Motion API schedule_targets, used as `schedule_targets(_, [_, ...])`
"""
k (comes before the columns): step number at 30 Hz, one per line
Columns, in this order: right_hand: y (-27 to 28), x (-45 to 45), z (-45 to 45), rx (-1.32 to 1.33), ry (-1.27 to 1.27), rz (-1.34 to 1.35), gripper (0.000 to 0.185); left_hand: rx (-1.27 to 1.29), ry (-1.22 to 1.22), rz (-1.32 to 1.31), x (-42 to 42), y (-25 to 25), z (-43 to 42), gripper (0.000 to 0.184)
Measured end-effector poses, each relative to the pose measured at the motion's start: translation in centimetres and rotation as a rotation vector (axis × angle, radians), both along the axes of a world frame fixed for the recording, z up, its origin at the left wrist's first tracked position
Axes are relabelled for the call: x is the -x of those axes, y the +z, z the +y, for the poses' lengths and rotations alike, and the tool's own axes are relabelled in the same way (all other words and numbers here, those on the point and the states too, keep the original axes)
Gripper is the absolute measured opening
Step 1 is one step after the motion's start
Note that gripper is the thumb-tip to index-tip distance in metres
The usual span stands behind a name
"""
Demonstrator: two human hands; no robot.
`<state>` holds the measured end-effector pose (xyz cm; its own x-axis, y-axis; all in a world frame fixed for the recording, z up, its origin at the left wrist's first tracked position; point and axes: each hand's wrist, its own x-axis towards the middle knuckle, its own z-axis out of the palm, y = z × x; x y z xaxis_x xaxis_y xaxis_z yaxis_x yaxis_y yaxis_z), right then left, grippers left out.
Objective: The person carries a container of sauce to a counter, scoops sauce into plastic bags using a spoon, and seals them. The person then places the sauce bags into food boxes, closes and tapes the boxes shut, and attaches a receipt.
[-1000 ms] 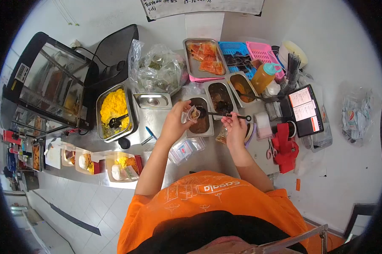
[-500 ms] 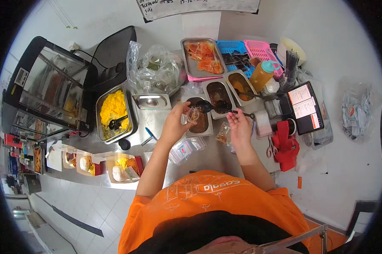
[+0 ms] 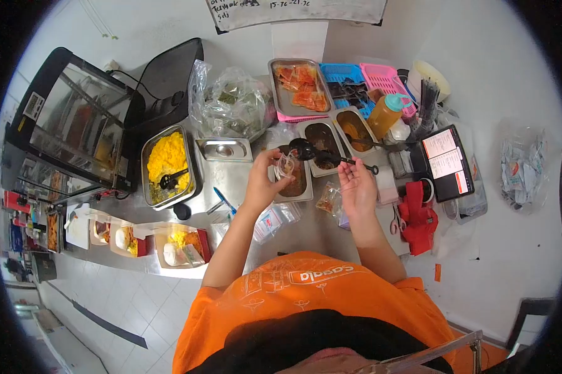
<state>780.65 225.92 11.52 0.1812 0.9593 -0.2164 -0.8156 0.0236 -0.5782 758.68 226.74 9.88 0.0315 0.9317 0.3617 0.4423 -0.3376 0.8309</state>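
"Fingers first, from the head view: how are they placed?"

"Those of the left hand (image 3: pixel 263 181) curl around a small clear cup (image 3: pixel 286 166). The right hand (image 3: pixel 358 190) grasps the handle of a black ladle (image 3: pixel 301 149) between thumb and fingertips."

"Where's the cup?"

"Over the left side of the nearest sauce tray (image 3: pixel 298 188), well back from the front edge of the bench (image 3: pixel 318 235). The ladle's bowl is just beside it, toward the back edge."

"Anything hard to make out?"

"How full the cup is, and whether the bowl touches its rim. Cup and fingers cover part of that tray. Something black at the middle tray (image 3: pixel 320 133) merges with the ladle's outline. The person's torso hides the middle of the front edge."

"Room to move?"

"Tight toward the back, with trays side by side. Bare steel opens between the forearms, though packets (image 3: pixel 273 222) lie by the left one. Three food boxes (image 3: pixel 129 240) line the front edge toward the left corner."
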Motion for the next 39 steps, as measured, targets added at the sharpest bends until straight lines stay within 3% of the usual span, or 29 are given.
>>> schedule_targets(7, [0.3, -1.0, 0.6, 0.022, -0.072, 0.073, 0.021, -0.052, 0.008, 0.041, 0.5, -0.7, -0.3, 0.062])
schedule_targets(10, [-0.3, -0.6, 0.5, -0.105, -0.131, -0.115, 0.02, -0.044, -0.009, 0.097, 0.8, -0.2, -0.4, 0.062])
schedule_targets(13, [-2.1, 0.4, -0.5, -0.244, 0.019, -0.971, 0.016, -0.047, -0.031, 0.149, 1.3, 0.0, -0.5, 0.062])
schedule_targets(16, [-3.6, 1.7, -0.9, -0.54, -0.081, -1.124, 0.01, -0.041, -0.031, 0.196, 1.6, 0.2, -0.5, 0.062])
schedule_targets(21, [-2.1, 2.1, -1.3, -0.503, -0.145, -0.936, 0.012, -0.06, 0.003, 0.296, 1.6, 0.1, -0.4, 0.061])
schedule_targets(24, [-1.9, 1.8, -0.7, -0.349, -0.141, -0.801, 0.015, -0.078, 0.032, 0.235, 1.2, 0.1, -0.4, 0.061])
schedule_targets(27, [-2.3, 1.7, -0.4, -0.303, -0.145, -0.751, 0.016, -0.055, 0.052, -0.18, 0.3, -1.3, -0.4, 0.058])
schedule_targets(29, [-2.6, 1.7, -0.7, -0.286, -0.12, -0.799, 0.016, -0.127, 0.066, -0.269, -0.2, -2.3, -0.6, 0.057])
schedule_targets(33, [-4.9, 2.1, -0.6, -0.28, -0.004, -0.966, 0.014, -0.219, 0.12, -0.47, -1.3, -3.3, -0.3, 0.054])
schedule_targets(34, [-5.7, 1.8, -0.4, -0.338, 0.08, -1.119, 0.016, -0.198, 0.125, -0.473, -1.4, -3.2, -0.3, 0.055])
schedule_targets(36, [-5.7, 1.4, -0.5, -0.455, 0.263, -1.422, 0.025, -0.154, 0.142, -0.48, -1.6, -2.4, -0.7, 0.056])
schedule_targets(37, [-5.6, 1.2, -0.7, -0.491, 0.382, -1.498, 0.039, -0.196, 0.15, -0.476, -1.7, -2.0, -0.6, 0.055])
schedule_targets(39, [-2.7, 2.1, -1.7, -0.558, 0.208, -1.547, 0.041, -0.268, 0.166, -0.462, -1.7, -1.7, -1.3, 0.054])
